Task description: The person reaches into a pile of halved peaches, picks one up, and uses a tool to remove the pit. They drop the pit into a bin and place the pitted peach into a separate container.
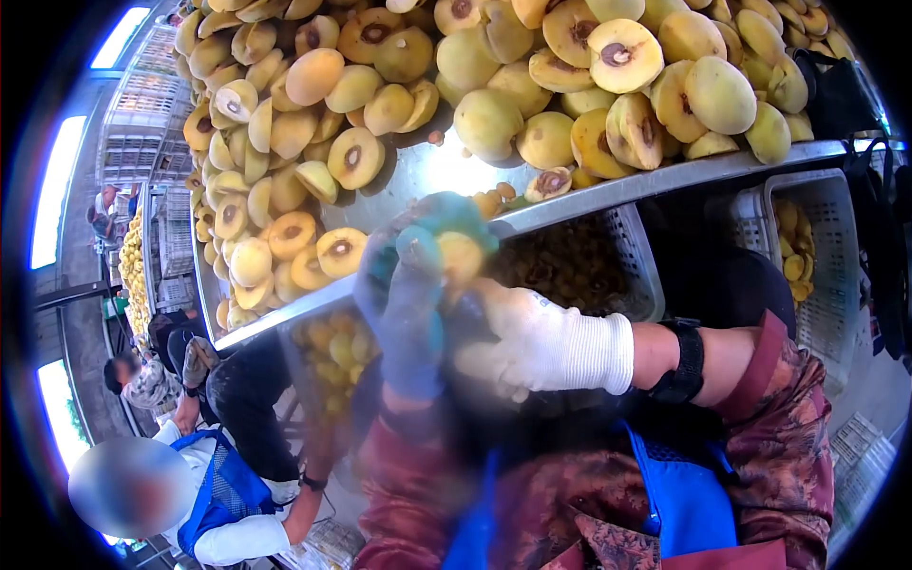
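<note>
My left hand [408, 285], in a blue-green glove, is blurred by motion and closed around a yellow fruit half [460, 256] just over the near edge of the metal table. Beside it, my right hand [532, 337] wears a white knitted glove with the fingers curled in. Its fingertips are smeared, and what they hold, if anything, I cannot make out. Halved yellow fruits [356, 158] with brown centres are heaped on the metal table [560, 211] beyond both hands.
Under the table edge stand a crate [638, 261] of dark brown pieces, a container of yellow fruit [332, 356] and a white crate [825, 285] with fruit at the right. A co-worker [237, 494] sits at the lower left; other people are farther back.
</note>
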A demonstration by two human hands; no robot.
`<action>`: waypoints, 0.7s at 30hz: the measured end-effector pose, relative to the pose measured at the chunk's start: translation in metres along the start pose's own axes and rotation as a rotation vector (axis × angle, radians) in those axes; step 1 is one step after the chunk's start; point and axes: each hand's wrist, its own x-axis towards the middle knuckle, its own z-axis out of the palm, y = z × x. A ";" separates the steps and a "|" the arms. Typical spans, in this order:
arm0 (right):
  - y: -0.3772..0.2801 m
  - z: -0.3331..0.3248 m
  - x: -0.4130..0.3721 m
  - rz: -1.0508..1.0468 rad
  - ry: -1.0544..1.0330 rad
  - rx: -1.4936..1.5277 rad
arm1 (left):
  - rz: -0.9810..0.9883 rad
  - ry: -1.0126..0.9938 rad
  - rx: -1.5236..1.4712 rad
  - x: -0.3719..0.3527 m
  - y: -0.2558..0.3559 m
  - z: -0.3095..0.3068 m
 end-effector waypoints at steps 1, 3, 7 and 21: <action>-0.005 -0.002 -0.002 0.072 -0.051 0.079 | -0.007 0.004 -0.023 0.000 0.000 0.001; -0.010 -0.005 -0.003 0.090 -0.065 0.108 | -0.123 0.005 -0.219 0.005 0.009 0.004; -0.024 -0.009 -0.010 0.203 -0.138 0.283 | -0.314 -0.139 -0.410 0.011 0.021 -0.001; -0.011 -0.005 -0.019 0.266 -0.650 1.140 | -0.215 -0.073 -0.481 -0.006 0.024 0.008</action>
